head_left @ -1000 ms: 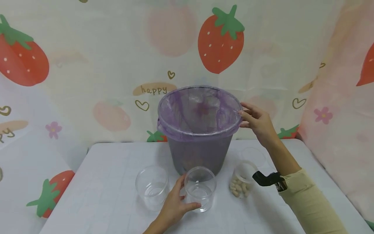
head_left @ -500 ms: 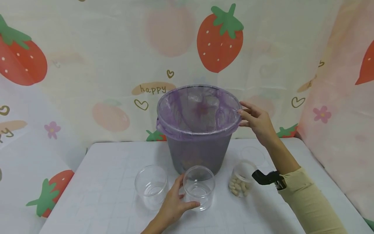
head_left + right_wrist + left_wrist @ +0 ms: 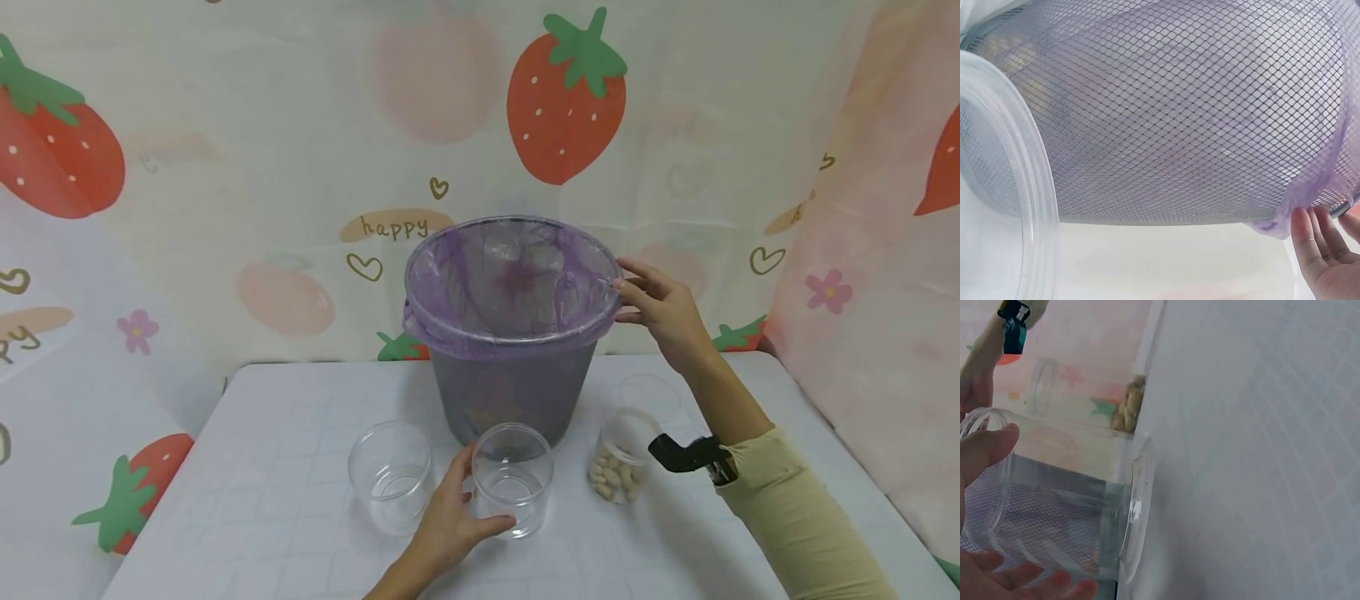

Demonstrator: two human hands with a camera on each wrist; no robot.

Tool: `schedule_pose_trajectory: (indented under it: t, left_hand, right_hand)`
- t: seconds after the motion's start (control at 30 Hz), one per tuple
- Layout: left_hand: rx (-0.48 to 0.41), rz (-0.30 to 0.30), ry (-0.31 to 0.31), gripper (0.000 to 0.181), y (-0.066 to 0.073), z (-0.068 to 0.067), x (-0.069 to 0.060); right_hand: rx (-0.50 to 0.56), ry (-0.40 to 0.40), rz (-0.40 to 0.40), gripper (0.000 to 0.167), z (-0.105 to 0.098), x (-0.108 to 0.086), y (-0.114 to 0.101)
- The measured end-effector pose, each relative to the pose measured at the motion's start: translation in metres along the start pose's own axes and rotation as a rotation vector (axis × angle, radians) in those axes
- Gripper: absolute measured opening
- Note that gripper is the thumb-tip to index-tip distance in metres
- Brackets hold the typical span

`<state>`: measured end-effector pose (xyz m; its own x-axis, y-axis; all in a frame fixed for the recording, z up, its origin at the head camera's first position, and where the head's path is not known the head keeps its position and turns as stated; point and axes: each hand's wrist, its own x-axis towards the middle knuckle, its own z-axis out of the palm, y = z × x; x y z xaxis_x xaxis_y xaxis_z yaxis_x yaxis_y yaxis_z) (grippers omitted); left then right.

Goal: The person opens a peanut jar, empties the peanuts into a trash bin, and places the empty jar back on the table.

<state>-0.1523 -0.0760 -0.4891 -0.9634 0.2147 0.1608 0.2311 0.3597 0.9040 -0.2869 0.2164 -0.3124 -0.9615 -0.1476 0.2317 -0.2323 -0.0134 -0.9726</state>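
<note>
My left hand [image 3: 447,525] is curled round a clear round jar [image 3: 513,492], thumb at the front and fingers behind. Upright on the white table, the jar looks empty. In the left wrist view its clear wall [image 3: 1063,487] shows between thumb and fingers. Behind it stands a grey mesh wastebasket [image 3: 513,392], with a purple plastic bag [image 3: 480,343] folded over its rim. My right hand [image 3: 660,312] pinches the rim and bag at the right side, thumb inside and fingers outside. In the right wrist view, fingertips [image 3: 1302,220] touch the bag's folded edge.
A second clear jar [image 3: 390,483] stands left of my left hand. To the right is a smaller clear jar [image 3: 621,471] holding several tan, peanut-like pieces. A faint transparent disc [image 3: 649,400] lies behind it. A strawberry-print curtain [image 3: 300,167] hangs behind the table [image 3: 262,467].
</note>
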Motion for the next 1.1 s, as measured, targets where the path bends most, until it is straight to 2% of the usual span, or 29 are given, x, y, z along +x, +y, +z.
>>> schedule_pose_trajectory:
  t: [0.33, 0.43, 0.57, 0.77, 0.9, 1.0, 1.03, 1.1]
  left_hand:
    - [0.025, 0.024, -0.008, 0.102, 0.002, -0.001, -0.002]
    - [0.029, 0.037, 0.018, 0.102, 0.004, 0.000, -0.002]
    - [0.081, 0.078, 0.075, 0.101, 0.009, 0.000, -0.002]
    - [0.195, 0.167, 0.164, 0.101, 0.019, -0.002, -0.002]
    - [0.245, 0.290, 0.221, 0.100, 0.026, -0.003, -0.001]
    - [0.262, 0.376, 0.250, 0.095, 0.033, -0.005, 0.002]
    - [0.254, 0.389, 0.251, 0.093, 0.036, -0.005, 0.003]
    - [0.213, 0.374, 0.229, 0.089, 0.045, -0.005, 0.004]
  right_hand:
    - [0.017, -0.013, -0.027, 0.057, -0.001, -0.001, 0.002]
    - [0.007, -0.016, -0.046, 0.055, -0.001, -0.002, 0.002]
    - [-0.001, -0.009, -0.074, 0.050, -0.003, -0.003, 0.001]
    - [-0.031, -0.004, -0.113, 0.037, -0.009, -0.011, 0.002]
    - [-0.067, 0.005, -0.114, 0.022, -0.015, -0.020, 0.003]
    - [-0.119, 0.008, -0.126, 0.017, -0.019, -0.026, 0.005]
    - [-0.140, 0.007, -0.129, 0.018, -0.021, -0.029, 0.006]
    - [-0.189, 0.004, -0.134, 0.020, -0.023, -0.034, 0.007]
